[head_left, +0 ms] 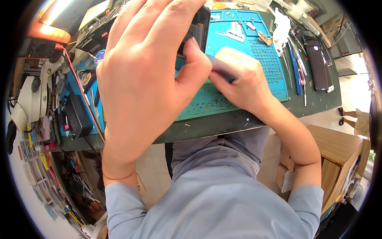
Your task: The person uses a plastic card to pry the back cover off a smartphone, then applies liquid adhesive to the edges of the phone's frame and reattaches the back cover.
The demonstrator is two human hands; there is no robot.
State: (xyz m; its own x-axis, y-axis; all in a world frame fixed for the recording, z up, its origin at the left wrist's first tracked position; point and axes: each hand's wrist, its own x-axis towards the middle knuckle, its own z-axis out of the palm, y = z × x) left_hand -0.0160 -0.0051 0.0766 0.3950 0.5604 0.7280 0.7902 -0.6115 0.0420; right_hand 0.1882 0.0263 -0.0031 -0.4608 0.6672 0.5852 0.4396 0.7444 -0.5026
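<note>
Raised close to my view, my left hand (149, 67) is closed around a black phone (204, 30). Most of the phone is hidden behind the fingers, and its right edge and part of its inside show past the thumb. My right hand (242, 77) is closed just right of the left thumb, over the blue work mat (234, 97). Something greyish-blue shows in shade at its fingers; what it is I cannot make out. Small white parts (235, 32) and a metal piece (264, 38) lie in the mat's upper trays.
Right of the mat lie tweezers (287, 65), a blue-handled tool (295, 67), crumpled white tissue (281, 28) and dark phones (318, 65). At left are a black box (77, 115), a red cable (81, 89) and an orange-topped device (45, 38). A wooden cabinet (332, 145) stands at right.
</note>
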